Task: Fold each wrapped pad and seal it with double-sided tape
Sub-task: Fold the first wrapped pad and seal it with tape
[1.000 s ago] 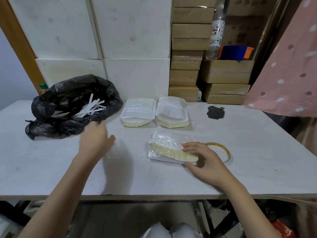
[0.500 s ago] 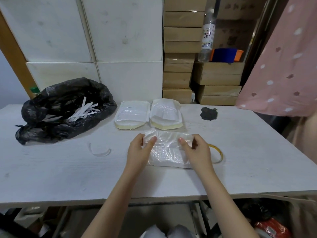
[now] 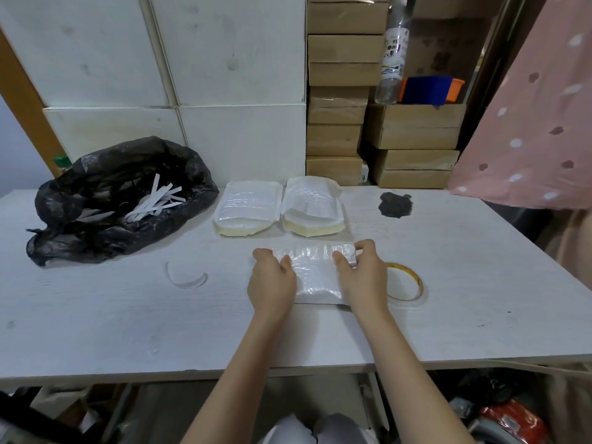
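Two hands work one wrapped pad [image 3: 315,274] at the middle of the white table [image 3: 128,331]. We see the left hand [image 3: 272,283] on the pad's left end and the right hand [image 3: 363,280] on its right end, fingers bent over the far edge and thumbs laid on the clear wrapper, so each has hold of the packet. A roll of double-sided tape [image 3: 405,285] lies flat just beside the right hand, touching the table. Beyond the pad, two more wrapped pads [image 3: 248,208] sit side by side near the wall. To our left a black plastic bag [image 3: 105,200] holds white paper strips [image 3: 153,203], and a curled clear strip [image 3: 185,277] lies on the tabletop between bag and hands.
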A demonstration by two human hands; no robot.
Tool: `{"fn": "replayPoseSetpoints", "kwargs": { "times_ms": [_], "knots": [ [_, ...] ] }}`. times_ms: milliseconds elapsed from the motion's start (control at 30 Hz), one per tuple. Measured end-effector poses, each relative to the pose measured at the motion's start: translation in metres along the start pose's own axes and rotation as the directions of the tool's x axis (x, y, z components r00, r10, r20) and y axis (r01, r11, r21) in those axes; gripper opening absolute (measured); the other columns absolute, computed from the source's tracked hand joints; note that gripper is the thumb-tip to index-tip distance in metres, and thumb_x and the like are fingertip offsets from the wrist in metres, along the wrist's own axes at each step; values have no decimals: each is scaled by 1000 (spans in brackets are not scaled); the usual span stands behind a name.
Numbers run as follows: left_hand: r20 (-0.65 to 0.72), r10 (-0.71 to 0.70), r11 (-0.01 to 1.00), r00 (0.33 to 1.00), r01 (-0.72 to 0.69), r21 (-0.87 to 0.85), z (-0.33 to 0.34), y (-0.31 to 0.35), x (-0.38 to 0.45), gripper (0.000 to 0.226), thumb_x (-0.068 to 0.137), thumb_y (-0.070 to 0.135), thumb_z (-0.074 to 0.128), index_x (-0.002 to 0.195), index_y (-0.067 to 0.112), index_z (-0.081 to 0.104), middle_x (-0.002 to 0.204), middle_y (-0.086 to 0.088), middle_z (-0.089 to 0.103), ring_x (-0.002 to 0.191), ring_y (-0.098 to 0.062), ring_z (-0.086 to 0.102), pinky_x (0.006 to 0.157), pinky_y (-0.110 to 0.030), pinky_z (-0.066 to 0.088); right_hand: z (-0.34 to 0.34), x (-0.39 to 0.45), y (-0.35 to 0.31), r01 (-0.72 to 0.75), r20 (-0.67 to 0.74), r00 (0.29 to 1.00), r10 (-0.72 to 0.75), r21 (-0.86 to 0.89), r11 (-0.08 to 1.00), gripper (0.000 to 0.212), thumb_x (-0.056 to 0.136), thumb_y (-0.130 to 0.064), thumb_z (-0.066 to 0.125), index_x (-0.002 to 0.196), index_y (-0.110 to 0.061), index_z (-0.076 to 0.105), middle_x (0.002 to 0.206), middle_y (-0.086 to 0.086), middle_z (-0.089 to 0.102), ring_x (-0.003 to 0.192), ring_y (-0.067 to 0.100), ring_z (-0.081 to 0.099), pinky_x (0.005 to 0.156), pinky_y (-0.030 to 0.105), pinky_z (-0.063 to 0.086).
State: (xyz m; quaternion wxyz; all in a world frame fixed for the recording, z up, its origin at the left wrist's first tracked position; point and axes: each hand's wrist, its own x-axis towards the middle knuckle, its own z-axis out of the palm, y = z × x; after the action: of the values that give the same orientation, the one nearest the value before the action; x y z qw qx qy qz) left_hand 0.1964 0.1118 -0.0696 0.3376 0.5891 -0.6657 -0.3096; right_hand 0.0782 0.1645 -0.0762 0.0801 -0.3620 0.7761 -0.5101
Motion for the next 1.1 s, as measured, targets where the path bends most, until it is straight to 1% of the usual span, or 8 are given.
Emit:
{"fn": "replayPoseSetpoints", "kwargs": {
  "times_ms": [233,333,400,467,567,833,967,1100],
  "knots": [
    [-14,164,886,986,-141,441,-6,3,2,25,93,19,48,113,6,55,119,-14,49,104,-33,53,72,-35,39,-6,-3,-11,77,14,996,-84,-563,823,20,94,-24,50,105,-9,57,111,8,49,97,27,51,61,30,34],
    [41,558,703,829,-499,507,-1,1,11,28,74,0,63,100,5,69,109,-17,65,99,-36,63,75,-39,52,-6,0,-10,304,113,949,-295,-578,757,26,92,-12,44,112,-8,60,137,12,44,123,28,42,80,35,42],
    [144,682,616,717,-669,417,1,-1,13,37,83,11,45,112,4,66,115,-13,67,111,-33,61,89,-39,50,-8,0,-14,487,271,873,-406,-427,762,49,96,-32,25,132,-9,49,149,6,36,140,20,27,112,29,22],
    [293,642,633,709,-705,318,-1,1,9,60,90,29,16,135,5,47,138,-7,53,136,-24,39,111,-33,29,-10,-3,-16,573,445,798,-406,-354,739,61,97,-41,10,145,-10,29,156,0,21,145,9,8,116,21,0],
    [453,530,679,717,-679,279,5,-11,10,57,96,34,9,149,15,23,156,3,23,146,-12,8,118,-27,4,-11,-7,-10,540,600,755,-265,-338,771,53,102,-37,15,149,-14,12,158,-3,6,144,2,-2,116,19,-5],
    [465,466,702,753,-634,324,3,-7,6,58,94,37,9,146,20,29,154,5,27,145,-8,13,116,-24,5,-18,-13,-17,409,608,785,-120,-363,837,49,102,-35,16,146,-18,28,154,-4,25,142,8,18,112,23,13],
    [467,428,692,774,-613,381,-7,-8,10,58,101,38,19,150,11,7,159,-1,4,146,-11,-2,117,-25,-1,-16,-12,-15,468,616,775,-138,-415,780,58,100,-42,13,150,-12,11,159,0,5,145,7,0,117,25,1],
    [521,330,751,787,-553,360,-12,-12,12,56,101,39,16,150,11,12,159,0,8,146,-10,0,118,-27,-1,-21,-8,-10,456,640,762,-96,-426,781,62,99,-46,13,150,-12,4,159,-1,-2,145,6,-5,116,24,-1]
  ]
}}
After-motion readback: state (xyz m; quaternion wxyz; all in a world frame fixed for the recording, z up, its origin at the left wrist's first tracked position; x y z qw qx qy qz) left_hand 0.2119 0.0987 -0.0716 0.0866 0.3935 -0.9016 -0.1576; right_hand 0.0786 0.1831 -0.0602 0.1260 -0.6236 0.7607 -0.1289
